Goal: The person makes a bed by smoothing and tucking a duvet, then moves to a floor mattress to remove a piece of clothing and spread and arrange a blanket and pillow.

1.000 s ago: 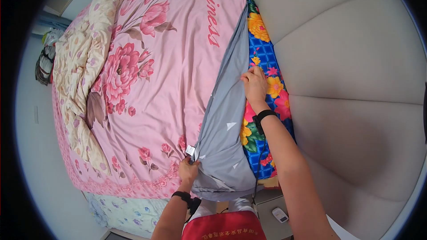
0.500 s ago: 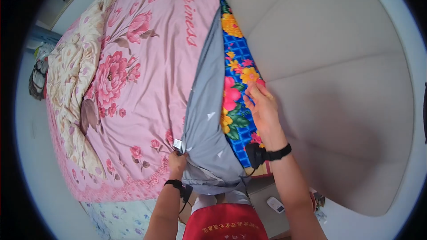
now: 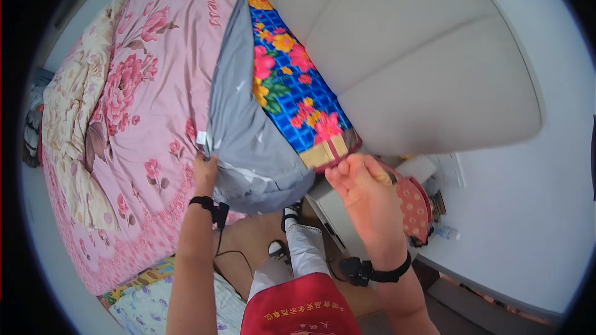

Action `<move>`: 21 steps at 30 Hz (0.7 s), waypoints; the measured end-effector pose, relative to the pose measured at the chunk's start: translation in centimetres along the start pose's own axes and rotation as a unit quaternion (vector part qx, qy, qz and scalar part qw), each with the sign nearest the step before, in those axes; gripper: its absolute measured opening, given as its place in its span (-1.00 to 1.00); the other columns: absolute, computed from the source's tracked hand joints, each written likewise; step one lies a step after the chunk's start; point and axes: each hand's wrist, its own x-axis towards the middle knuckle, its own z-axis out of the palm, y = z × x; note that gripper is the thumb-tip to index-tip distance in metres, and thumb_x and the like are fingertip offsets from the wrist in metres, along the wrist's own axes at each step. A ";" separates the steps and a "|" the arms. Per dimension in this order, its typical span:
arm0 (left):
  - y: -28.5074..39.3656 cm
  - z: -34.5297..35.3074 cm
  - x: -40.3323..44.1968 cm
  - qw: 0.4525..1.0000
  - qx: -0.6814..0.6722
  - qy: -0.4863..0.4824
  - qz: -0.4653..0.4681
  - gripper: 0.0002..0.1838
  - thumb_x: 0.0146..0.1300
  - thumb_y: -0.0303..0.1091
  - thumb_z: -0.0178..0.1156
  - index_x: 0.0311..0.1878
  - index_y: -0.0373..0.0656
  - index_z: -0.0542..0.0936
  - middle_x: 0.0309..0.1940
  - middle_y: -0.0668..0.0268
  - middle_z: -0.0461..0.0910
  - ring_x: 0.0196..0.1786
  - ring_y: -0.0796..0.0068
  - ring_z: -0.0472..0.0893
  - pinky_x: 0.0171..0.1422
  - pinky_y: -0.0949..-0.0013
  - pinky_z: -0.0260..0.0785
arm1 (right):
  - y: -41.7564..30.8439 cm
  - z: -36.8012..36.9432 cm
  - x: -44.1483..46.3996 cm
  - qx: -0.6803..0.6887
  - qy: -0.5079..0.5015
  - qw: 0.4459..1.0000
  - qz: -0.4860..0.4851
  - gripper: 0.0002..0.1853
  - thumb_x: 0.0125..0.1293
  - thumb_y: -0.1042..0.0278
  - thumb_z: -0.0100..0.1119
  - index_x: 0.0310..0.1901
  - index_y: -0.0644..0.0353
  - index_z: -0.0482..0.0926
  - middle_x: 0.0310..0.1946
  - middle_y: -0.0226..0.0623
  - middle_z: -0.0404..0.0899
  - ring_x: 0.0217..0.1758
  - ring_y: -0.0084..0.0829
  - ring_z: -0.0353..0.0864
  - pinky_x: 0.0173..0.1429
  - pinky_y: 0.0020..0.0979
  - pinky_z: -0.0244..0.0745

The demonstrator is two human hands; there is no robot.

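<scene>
My left hand (image 3: 205, 172) grips the folded edge of a pink floral bed sheet (image 3: 149, 149), by a small white tag (image 3: 201, 138). The sheet's grey side (image 3: 248, 130) is turned up beside the hand and hangs in folds over the bed's near end. My right hand (image 3: 367, 201) is raised in front of the bed's near corner. Its fingers are loosely bent, with nothing visible in them. Between the grey cloth and the headboard shows a blue flowered mattress cover (image 3: 287, 84), with a straw-coloured strip (image 3: 320, 153) at its corner.
A padded grey headboard (image 3: 422, 56) rises along the right. A cream quilt (image 3: 77, 105) lies bunched on the bed's far side. Right of my legs stand a white bedside cabinet (image 3: 341, 223) and a pink dotted bag (image 3: 415, 211). A cable (image 3: 236, 253) trails from my left wristband.
My right hand has come off the blue flowered cover and drawn back towards me. My left hand still holds the sheet's edge. The view has turned, showing more floor and cabinet.
</scene>
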 end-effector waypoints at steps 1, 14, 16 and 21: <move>-0.2 0.1 -0.8 1.000 0.013 0.009 0.015 -0.48 0.09 -0.20 0.32 0.01 -0.44 0.56 -0.09 -0.17 0.63 0.01 -0.04 0.63 0.09 0.16 0.41 | -0.1 -1.2 -2.1 -0.004 0.003 1.000 -0.001 -0.86 0.42 0.42 0.14 -0.11 0.31 0.57 -0.20 -0.27 0.60 -0.07 -0.43 0.59 0.23 -0.36 0.46; -13.4 -1.0 -35.6 0.994 -0.102 -0.032 -0.011 -0.68 0.26 -0.31 0.22 -0.02 -0.30 0.46 -0.23 0.16 0.52 -0.18 0.29 0.51 0.00 0.25 0.39 | -4.1 -20.9 -20.8 -0.012 0.123 0.990 0.074 -0.91 0.40 0.47 0.14 -0.18 0.30 0.60 -0.29 -0.31 0.59 -0.15 -0.44 0.58 0.14 -0.33 0.50; -13.5 -0.8 -42.0 0.992 -0.088 -0.071 -0.051 -0.72 0.23 -0.35 0.23 -0.07 -0.29 0.49 -0.29 0.21 0.53 -0.22 0.37 0.53 -0.06 0.29 0.40 | -4.7 -23.8 -22.8 0.010 0.110 0.991 0.075 -0.90 0.40 0.46 0.15 -0.18 0.29 0.60 -0.29 -0.32 0.59 -0.15 -0.43 0.59 0.14 -0.33 0.50; -14.9 0.7 -55.4 0.979 -0.083 -0.150 -0.115 -0.82 0.23 -0.38 0.24 -0.20 -0.27 0.56 -0.40 0.24 0.58 -0.31 0.42 0.55 -0.14 0.32 0.43 | -7.0 -32.2 -28.4 0.032 0.089 0.991 0.090 -0.90 0.40 0.45 0.16 -0.19 0.29 0.61 -0.29 -0.32 0.61 -0.15 -0.43 0.59 0.13 -0.33 0.50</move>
